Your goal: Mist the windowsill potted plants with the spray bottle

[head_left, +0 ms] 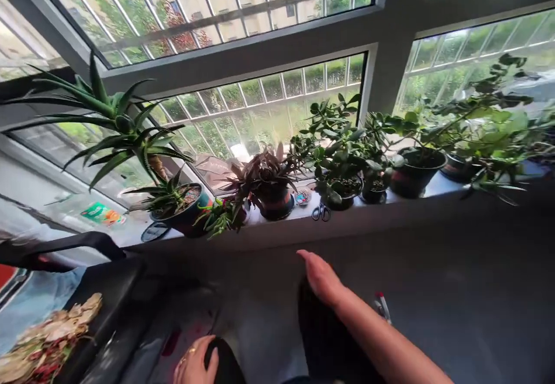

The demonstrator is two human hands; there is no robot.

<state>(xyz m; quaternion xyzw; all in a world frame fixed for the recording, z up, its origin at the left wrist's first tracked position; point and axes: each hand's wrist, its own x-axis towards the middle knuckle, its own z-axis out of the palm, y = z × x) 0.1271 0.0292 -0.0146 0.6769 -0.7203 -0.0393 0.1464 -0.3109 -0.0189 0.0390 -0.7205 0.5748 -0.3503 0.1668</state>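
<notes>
My left hand [197, 364] rests on my dark-clothed left knee [228, 361], at the bottom of the view. A gold ring shows on one finger, and the thumb lies apart from the fingers. Over my right knee [321, 326] is my right hand [323, 280], seen edge-on with one digit stretched out to the left. Its other fingers are mostly hidden, and no object shows in it. The windowsill [255, 231] lies beyond both hands. Black-handled scissors [321, 213] sit on it, close to a small round dish [302, 197] and a pot of brownish, rosette-leaved plant [273, 178].
A tall spiky aloe [125, 124] grows in a pot [186, 216] at left. Jade plants [342, 152] and other potted greenery [418, 170] line the sill. Dry plant scraps [56, 338] lie on a black chair [108, 291]. A red-tipped tool [383, 306] is on the floor.
</notes>
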